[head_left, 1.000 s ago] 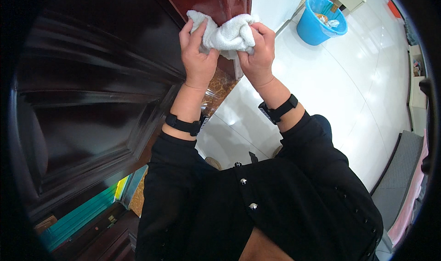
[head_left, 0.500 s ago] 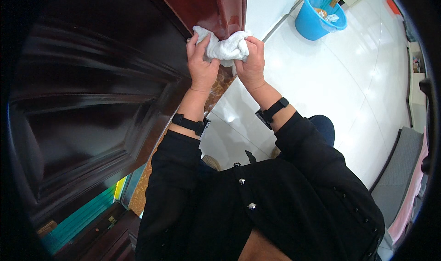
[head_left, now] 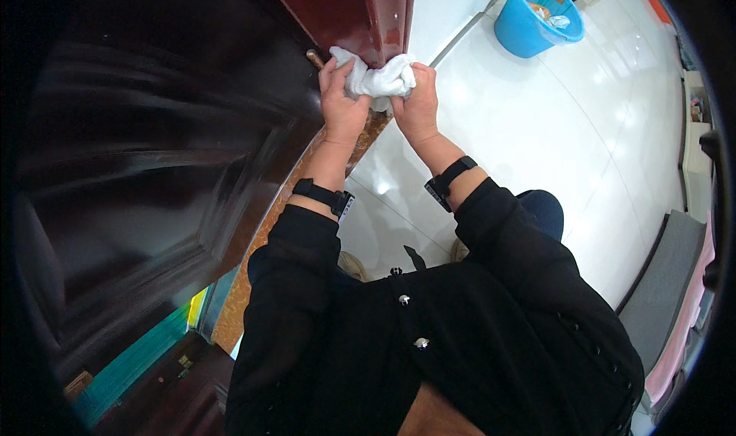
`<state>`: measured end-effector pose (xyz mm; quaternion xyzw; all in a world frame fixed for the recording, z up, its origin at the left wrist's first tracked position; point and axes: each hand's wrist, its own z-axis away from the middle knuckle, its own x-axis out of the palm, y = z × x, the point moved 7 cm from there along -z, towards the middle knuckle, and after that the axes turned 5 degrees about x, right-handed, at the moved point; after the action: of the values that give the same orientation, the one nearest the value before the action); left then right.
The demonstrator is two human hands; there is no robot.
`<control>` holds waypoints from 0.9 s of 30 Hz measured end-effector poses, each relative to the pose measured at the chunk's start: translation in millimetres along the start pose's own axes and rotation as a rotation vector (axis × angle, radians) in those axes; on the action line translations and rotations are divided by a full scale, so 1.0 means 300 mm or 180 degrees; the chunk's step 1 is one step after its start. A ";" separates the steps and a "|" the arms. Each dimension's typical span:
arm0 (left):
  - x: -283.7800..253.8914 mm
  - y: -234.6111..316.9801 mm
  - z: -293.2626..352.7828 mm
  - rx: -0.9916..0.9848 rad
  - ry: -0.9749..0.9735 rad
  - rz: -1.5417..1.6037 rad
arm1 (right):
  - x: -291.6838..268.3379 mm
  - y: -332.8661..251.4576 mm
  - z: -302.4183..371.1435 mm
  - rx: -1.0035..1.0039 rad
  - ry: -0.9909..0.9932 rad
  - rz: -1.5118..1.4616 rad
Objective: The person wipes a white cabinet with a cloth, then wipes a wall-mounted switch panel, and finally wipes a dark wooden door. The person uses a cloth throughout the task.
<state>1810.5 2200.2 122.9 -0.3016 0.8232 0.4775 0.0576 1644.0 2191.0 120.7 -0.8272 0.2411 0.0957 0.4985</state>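
Observation:
A white cloth (head_left: 377, 82) is bunched across the lower part of a glossy reddish-brown door frame (head_left: 360, 18). My left hand (head_left: 342, 102) grips the cloth's left end, thumb on the near side. At the other end, my right hand (head_left: 417, 102) has its fingers closed round the cloth against the frame's edge. The cloth touches the frame's front between both hands. Just left of my left hand, a short metal hinge or pin (head_left: 314, 59) sticks out beside the dark wooden door (head_left: 138, 175).
A blue bucket (head_left: 521, 37) lined with a bag and holding rubbish stands at the far right. White floor tiles (head_left: 529, 121) spread to the right. A brown stone threshold (head_left: 238, 309) runs under the door. A grey mat-like surface (head_left: 663, 290) lies along the right.
Both hands and the cloth have shifted very slightly down the view along the frame. The dark door has swung a little left, and more of the metal pin shows.

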 end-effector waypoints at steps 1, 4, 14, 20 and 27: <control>0.008 -0.011 0.003 -0.0043 -0.0041 -0.0064 | 0.002 0.009 0.002 0.0039 -0.0012 -0.0023; 0.029 -0.048 0.017 -0.0121 -0.0054 -0.0143 | 0.030 0.055 0.012 0.0276 -0.0182 0.0129; 0.070 -0.158 0.082 -0.0545 -0.0120 -0.0048 | 0.098 0.143 0.072 0.0305 -0.0332 0.0360; 0.160 -0.242 0.122 -0.0833 -0.0200 0.0034 | 0.136 0.253 0.091 0.0559 -0.0484 0.0348; 0.204 -0.297 0.148 -0.0804 -0.0220 -0.0044 | 0.187 0.365 0.135 0.1153 -0.0547 0.0343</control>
<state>1801.4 2177.5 8.6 -0.2954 0.7519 0.5871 0.0507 1641.7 2167.0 -6.4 -0.6987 0.2548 0.1475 0.6520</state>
